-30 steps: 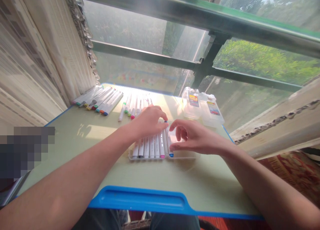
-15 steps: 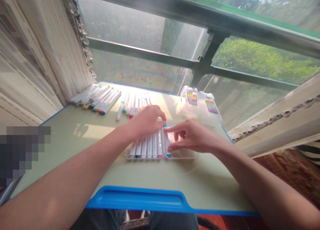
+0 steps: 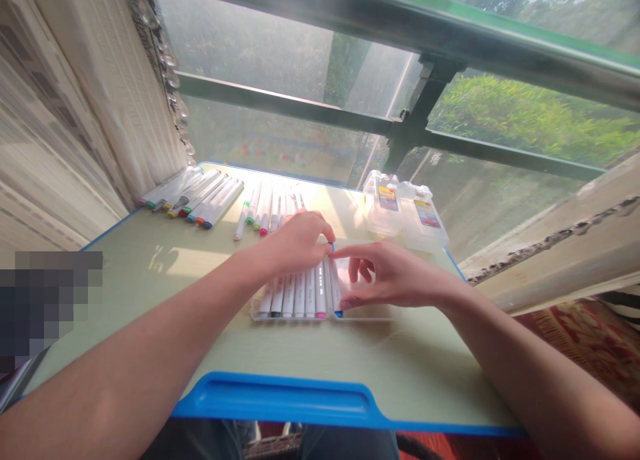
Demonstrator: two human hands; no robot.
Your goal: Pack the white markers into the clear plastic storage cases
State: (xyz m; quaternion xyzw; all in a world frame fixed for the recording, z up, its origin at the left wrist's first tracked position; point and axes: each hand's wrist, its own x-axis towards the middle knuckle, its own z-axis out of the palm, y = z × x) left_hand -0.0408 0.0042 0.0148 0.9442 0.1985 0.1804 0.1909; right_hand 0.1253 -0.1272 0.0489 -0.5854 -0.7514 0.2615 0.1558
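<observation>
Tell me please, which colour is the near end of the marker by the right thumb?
Blue; the marker's near end shows in the head view.

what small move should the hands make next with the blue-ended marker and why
Probably press the blue-ended marker gently down in the open case: it lies over the right half, the right hand spans its length, and the left hand is at its far end.

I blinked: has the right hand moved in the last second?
Yes, leftward: judged against the clear case, the right hand has stretched its index finger towards the left hand.
</observation>
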